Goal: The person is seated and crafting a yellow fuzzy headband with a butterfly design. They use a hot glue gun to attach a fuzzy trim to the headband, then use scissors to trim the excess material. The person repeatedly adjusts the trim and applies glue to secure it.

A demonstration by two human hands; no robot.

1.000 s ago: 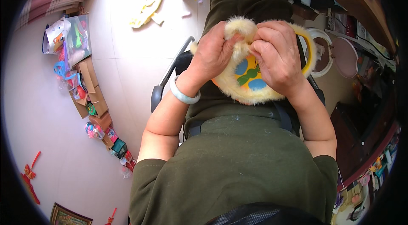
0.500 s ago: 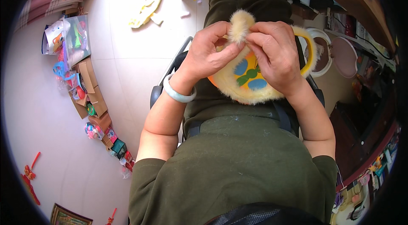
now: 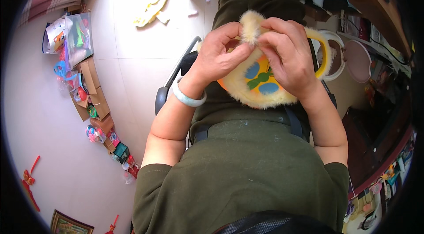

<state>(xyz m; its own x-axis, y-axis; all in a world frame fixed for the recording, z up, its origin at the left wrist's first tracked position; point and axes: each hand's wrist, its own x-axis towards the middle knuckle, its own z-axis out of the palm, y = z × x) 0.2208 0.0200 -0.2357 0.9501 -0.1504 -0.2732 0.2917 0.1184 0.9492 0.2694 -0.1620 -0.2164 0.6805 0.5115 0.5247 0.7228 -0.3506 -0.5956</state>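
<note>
— Where was the round, cream-furred plush piece with the orange face and blue and green patches [image 3: 260, 81]?

— It lay on the lap of the seated person in dark green clothes; a yellow ring-shaped handle [image 3: 325, 53] curved off its right side.

— And the hands?

— Both were closed on it; the left hand [image 3: 218, 57], a pale bangle [image 3: 187, 98] on its wrist, pinched the fluffy cream fur tuft [image 3: 250, 26] at the top edge; the right hand [image 3: 289, 55] lay over the face, fingertips meeting the left's at that tuft.

— How far along did the work look?

— I judged it partway; the coloured patches already sat on the face and fur ran along the lower rim; the top tuft was being worked, so that edge seemed unfinished; what joined it I couldn't tell.

— Anything else about?

— Yellow fabric scraps [image 3: 152, 2] on the pale floor; a row of cardboard boxes and bright packets [image 3: 88, 97] at the left.
</note>
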